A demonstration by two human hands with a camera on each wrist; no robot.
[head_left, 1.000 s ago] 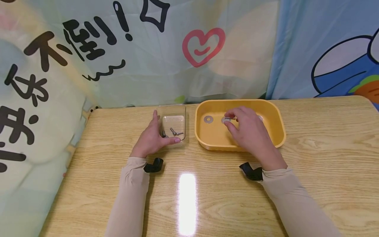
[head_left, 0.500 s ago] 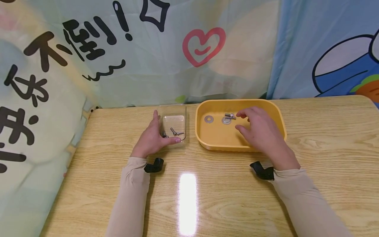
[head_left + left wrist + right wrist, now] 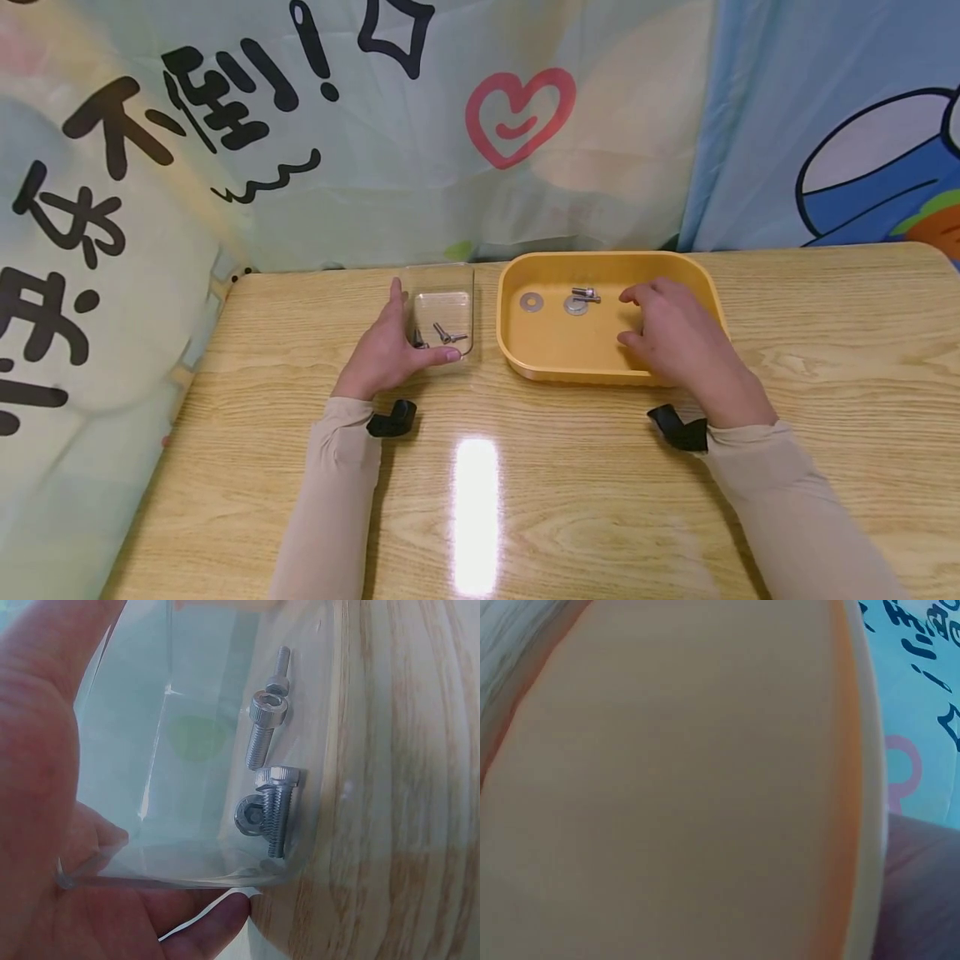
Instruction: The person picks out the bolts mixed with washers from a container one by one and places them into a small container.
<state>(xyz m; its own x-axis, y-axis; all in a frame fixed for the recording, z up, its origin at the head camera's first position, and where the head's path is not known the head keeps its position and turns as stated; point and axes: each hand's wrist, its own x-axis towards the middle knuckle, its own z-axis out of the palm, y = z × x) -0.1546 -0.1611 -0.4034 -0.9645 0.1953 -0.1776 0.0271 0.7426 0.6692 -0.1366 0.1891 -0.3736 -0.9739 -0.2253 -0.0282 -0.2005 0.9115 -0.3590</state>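
Note:
My left hand [image 3: 381, 354] holds a small clear plastic box [image 3: 472, 304], fingers along its left side and thumb across the near edge. Several metal socket-head bolts [image 3: 267, 724] lie inside it, seen closely in the left wrist view. My right hand [image 3: 681, 337] hangs over the right part of a yellow tray [image 3: 551, 357], thumb and index finger apart with nothing visible between them. Left of its fingertips, bolts [image 3: 585, 295] lie in the tray by a flat washer [image 3: 575, 307]. Another washer [image 3: 531, 302] lies farther left. The right hand hides the tray floor beneath it.
Box and tray stand side by side near the back of a wooden table [image 3: 570, 483], a narrow gap between them. A printed cloth [image 3: 600, 167] hangs right behind. In the right wrist view, the blurred tray wall [image 3: 847, 780] fills much of the picture.
My right hand has let go of a bolt above the washer and drawn back to the right, leaving the bolts in the tray. The left hand stays on the box.

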